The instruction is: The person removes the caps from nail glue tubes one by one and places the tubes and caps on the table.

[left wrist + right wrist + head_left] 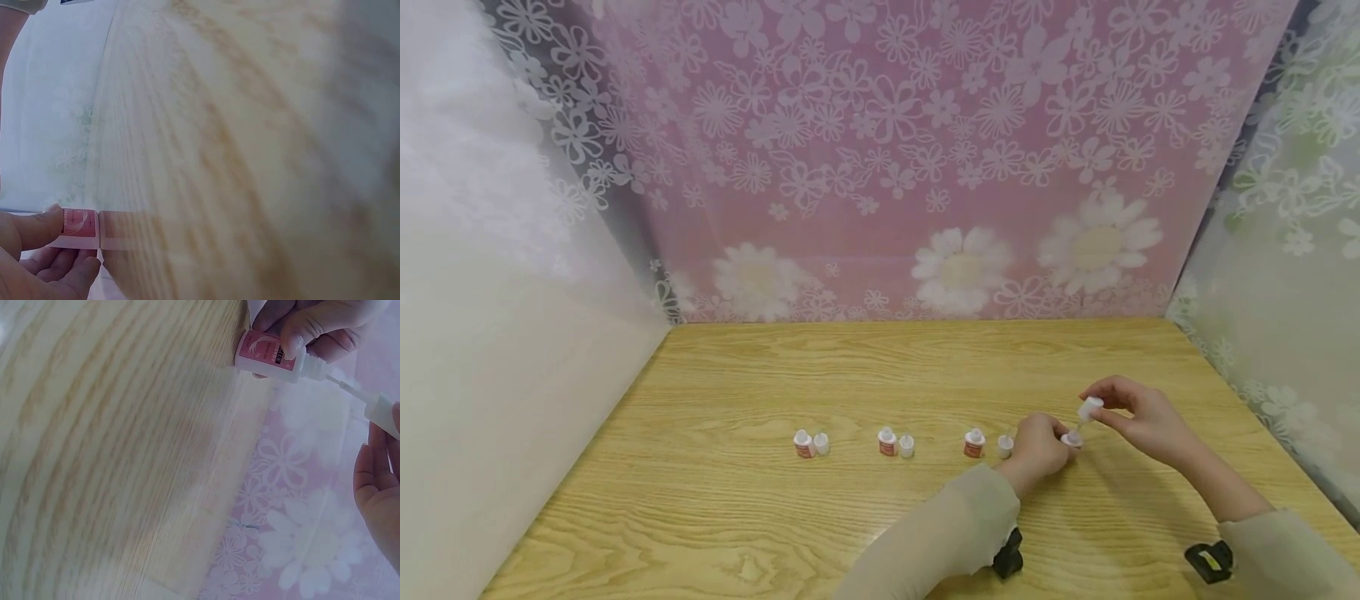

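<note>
My left hand point(1047, 448) grips a small white bottle with a pink label point(1072, 439) that stands on the wooden table point(880, 367), at its right. My right hand point(1131, 414) pinches the bottle's white cap point(1090, 408) just above it and to the right. The right wrist view shows the cap point(382, 412) lifted off, with a thin applicator stem still reaching into the neck of the bottle point(269, 357). In the left wrist view my thumb and fingers point(31, 240) press round the labelled bottle point(80, 225).
Three more bottles stand in a row to the left point(804, 444) point(887, 442) point(973, 443), each with a loose white cap beside it point(822, 443) point(907, 446) point(1005, 447). Flowered curtains close the back and both sides. Black wrist devices point(1009, 554) sit on my sleeves.
</note>
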Demonstrator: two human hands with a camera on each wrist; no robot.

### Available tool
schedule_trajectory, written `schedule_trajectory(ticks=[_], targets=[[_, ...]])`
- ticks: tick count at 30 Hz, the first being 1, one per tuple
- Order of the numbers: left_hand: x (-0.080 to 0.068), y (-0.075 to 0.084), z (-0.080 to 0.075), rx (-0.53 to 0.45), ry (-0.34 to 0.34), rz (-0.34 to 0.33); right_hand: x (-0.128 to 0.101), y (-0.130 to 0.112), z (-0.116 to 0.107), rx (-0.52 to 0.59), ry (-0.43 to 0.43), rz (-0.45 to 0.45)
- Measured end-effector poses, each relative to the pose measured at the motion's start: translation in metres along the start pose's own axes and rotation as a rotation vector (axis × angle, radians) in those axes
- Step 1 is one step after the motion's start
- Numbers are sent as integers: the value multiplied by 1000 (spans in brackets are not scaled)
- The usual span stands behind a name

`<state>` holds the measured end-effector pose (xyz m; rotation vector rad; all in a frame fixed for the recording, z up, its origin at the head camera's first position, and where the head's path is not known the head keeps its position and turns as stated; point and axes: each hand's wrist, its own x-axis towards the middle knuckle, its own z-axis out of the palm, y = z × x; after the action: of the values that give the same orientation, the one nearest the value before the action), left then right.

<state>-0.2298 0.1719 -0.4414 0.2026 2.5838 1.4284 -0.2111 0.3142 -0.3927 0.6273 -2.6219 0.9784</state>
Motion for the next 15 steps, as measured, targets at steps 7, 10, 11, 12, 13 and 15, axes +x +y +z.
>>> schedule_trajectory(ticks=[7,10,11,12,13,15], targets=[[0,0,1,10,2,2,-1,1,-1,5,-3,5],[0,0,1,10,4,5,-1,1,-1,-1,-2,3],[1,-1,2,11,5,6,-1,1,-2,-2,-1,2],[1,-1,2,14,5,6,-1,1,-2,-2,-1,-1],[1,-1,2,13,4,5,-1,1,-2,-2,-1,-3],[2,-1,3,13,2,4,-1,2,-2,1,-2,-7]])
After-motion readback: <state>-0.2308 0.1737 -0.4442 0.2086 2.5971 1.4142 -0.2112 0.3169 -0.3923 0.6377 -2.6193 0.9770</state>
